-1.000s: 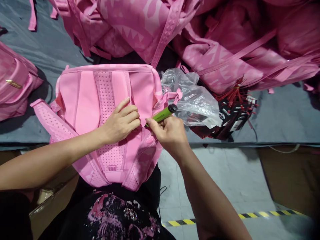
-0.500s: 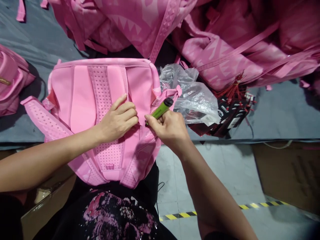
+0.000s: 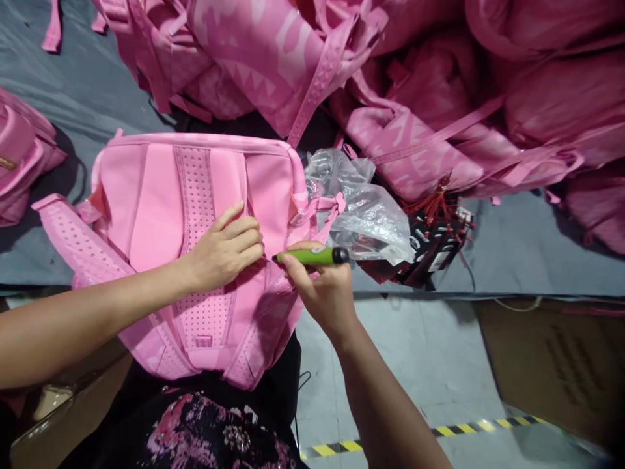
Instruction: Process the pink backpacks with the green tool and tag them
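A pink backpack (image 3: pixel 268 189) lies with its back panel and shoulder straps facing me, at the table edge against my body. My left hand (image 3: pixel 227 251) rests on the back panel, its fingertips pinched together near a seam right of the dotted middle strip. What the pinch holds is too small to make out. In my right hand (image 3: pixel 325 286) is a green pen-shaped tool (image 3: pixel 310 256) with black ends, lying nearly level. Its narrow dark tip points left, close beside my left fingertips and just over the pink fabric.
More pink backpacks (image 3: pixel 273 65) are heaped along the back of the grey-covered table (image 3: pixel 508 254), with another bag (image 3: pixel 24 163) at the left. A clear plastic bag (image 3: pixel 366 208) and black tags with red strings (image 3: pixel 434 241) lie to the right. A cardboard box (image 3: pixel 556 352) stands below.
My right hand has tilted the green tool from a slant to nearly level, its tip now in sight by my left fingertips. My left hand keeps its place on the backpack. The view has shifted slightly.
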Demonstrator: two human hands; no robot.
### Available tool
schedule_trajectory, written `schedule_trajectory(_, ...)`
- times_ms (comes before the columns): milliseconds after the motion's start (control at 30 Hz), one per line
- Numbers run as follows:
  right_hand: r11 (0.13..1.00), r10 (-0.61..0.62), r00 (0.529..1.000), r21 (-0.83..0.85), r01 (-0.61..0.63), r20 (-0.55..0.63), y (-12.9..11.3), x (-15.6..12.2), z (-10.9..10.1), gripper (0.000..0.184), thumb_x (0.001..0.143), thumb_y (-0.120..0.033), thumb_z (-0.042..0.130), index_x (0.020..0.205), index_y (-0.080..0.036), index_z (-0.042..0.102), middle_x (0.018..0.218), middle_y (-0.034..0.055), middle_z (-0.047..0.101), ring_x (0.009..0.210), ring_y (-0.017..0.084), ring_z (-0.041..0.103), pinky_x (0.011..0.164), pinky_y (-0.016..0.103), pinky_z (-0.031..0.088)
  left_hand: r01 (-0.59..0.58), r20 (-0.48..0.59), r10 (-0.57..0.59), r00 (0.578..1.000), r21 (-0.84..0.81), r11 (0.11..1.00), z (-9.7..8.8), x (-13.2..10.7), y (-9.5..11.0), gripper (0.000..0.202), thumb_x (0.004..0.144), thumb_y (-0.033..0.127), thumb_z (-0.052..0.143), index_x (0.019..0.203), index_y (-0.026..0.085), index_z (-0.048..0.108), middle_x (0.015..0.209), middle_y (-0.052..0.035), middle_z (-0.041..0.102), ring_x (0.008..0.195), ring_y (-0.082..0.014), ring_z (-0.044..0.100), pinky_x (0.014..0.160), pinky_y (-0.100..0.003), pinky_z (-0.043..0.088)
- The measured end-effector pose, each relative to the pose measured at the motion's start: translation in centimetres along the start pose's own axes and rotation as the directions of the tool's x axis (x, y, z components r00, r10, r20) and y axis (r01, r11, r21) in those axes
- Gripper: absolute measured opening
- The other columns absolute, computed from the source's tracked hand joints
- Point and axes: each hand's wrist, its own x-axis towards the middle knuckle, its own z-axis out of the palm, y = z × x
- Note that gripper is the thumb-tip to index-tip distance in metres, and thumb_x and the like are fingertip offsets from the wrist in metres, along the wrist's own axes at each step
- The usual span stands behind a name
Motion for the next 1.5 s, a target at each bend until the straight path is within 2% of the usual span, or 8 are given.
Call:
schedule_trajectory(467, 0.990, -0.129, 0.992, -0.058, 0.129, 0.014, 0.2, 0.0, 0.1, 0.017, 0.092, -0.026, 0.056, 0.083, -0.016, 0.067, 0.082, 0.0062, 0.072, 0.066, 0.015, 0.067, 0.061, 0.024, 0.051, 0.016, 0.019, -0.015, 1.000, -0.055, 0.998, -0.2, 0.3, 0.3, 0.021, 0.096, 0.014, 0.043, 0.084, 0.017, 0.060, 0.088, 0.0002, 0.066, 0.101, -0.0148, 0.055, 0.116, -0.040, 0.030)
schedule_trajectory(733, 0.929, -0.206, 0.976, -0.298, 0.218, 0.072, 1.0, 0.2, -0.3, 0.034, 0.093, -0.042, 0.051, 0.077, -0.018, 0.070, 0.059, 0.0042, 0.068, 0.043, 0.017, 0.061, 0.042, 0.026, 0.041, -0.016, 0.069, 0.018, 0.997, -0.022, 1.000, -0.7, 1.0, 0.1, 0.021, 0.096, 0.017, 0.043, 0.083, 0.018, 0.060, 0.085, -0.0018, 0.063, 0.094, -0.0165, 0.054, 0.114, -0.041, 0.027)
schedule_trajectory(967, 0.945, -0.105, 0.994, -0.312, 0.095, -0.017, 1.3, 0.0, 0.7, 0.063, 0.091, -0.065, 0.035, 0.077, -0.016, 0.072, 0.058, 0.0103, 0.068, 0.051, 0.028, 0.067, 0.044, 0.032, 0.047, -0.263, 0.301, 0.253, 0.919, -0.007, 0.965, -3.8, 3.9, -2.7, 0.011, 0.089, 0.020, 0.056, 0.087, 0.017, 0.066, 0.086, -0.0063, 0.068, 0.087, -0.0201, 0.058, 0.090, -0.039, 0.039)
schedule_trajectory(1033, 0.925, -0.068, 0.997, -0.378, 0.047, -0.042, 0.7, -1.0, 0.3, 0.069, 0.089, -0.070, 0.032, 0.067, -0.017, 0.070, 0.047, 0.0101, 0.062, 0.044, 0.030, 0.064, 0.039, 0.035, 0.044, -0.241, 0.392, 0.223, 0.893, -0.004, 0.971, -4.5, 4.9, -3.4, 0.013, 0.084, 0.028, 0.065, 0.089, 0.017, 0.069, 0.088, -0.0081, 0.071, 0.087, -0.0211, 0.061, 0.085, -0.037, 0.040)
schedule_trajectory(1100, 0.956, -0.091, 0.990, -0.289, 0.057, -0.106, -0.4, -2.5, -0.4, 0.063, 0.088, -0.067, 0.039, 0.081, -0.015, 0.073, 0.062, 0.0115, 0.070, 0.054, 0.029, 0.069, 0.044, 0.033, 0.049, -0.177, 0.488, 0.143, 0.861, 0.025, 0.984, -5.3, 6.0, -3.6, 0.022, 0.078, 0.035, 0.071, 0.089, 0.015, 0.071, 0.086, -0.0097, 0.072, 0.084, -0.0231, 0.063, 0.083, -0.038, 0.040)
schedule_trajectory(1233, 0.971, -0.229, 0.925, -0.007, 0.239, -0.302, -4.1, -5.5, -1.4, 0.043, 0.091, -0.042, 0.056, 0.126, -0.017, 0.061, 0.110, 0.0104, 0.072, 0.091, 0.023, 0.072, 0.076, 0.028, 0.057, -0.103, 0.521, 0.069, 0.851, 0.038, 0.994, -9.4, 7.5, -1.5, 0.029, 0.078, 0.042, 0.070, 0.084, 0.014, 0.073, 0.080, -0.0097, 0.074, 0.078, -0.0240, 0.065, 0.075, -0.038, 0.041)
schedule_trajectory(1400, 0.864, -0.481, 0.754, -0.098, 0.493, -0.447, -8.5, -6.3, -3.1, 0.037, 0.090, -0.021, 0.059, 0.127, -0.022, 0.059, 0.116, 0.0083, 0.069, 0.104, 0.024, 0.066, 0.094, 0.039, 0.051, 0.132, 0.421, -0.164, 0.892, 0.104, 0.986, -19.0, 8.3, 4.2, 0.035, 0.081, 0.050, 0.066, 0.083, 0.016, 0.072, 0.082, -0.0080, 0.074, 0.077, -0.0245, 0.067, 0.063, -0.035, 0.039)
schedule_trajectory(1500, 0.788, -0.603, 0.702, -0.146, 0.598, -0.380, -9.4, -5.6, -4.2, 0.045, 0.088, -0.017, 0.060, 0.132, -0.025, 0.053, 0.121, 0.0097, 0.065, 0.112, 0.027, 0.061, 0.097, 0.044, 0.047, 0.340, 0.360, -0.352, 0.864, 0.100, 0.935, -21.3, 6.9, 6.7, 0.042, 0.084, 0.058, 0.059, 0.086, 0.018, 0.070, 0.079, -0.0068, 0.073, 0.072, -0.0228, 0.067, 0.054, -0.030, 0.033)
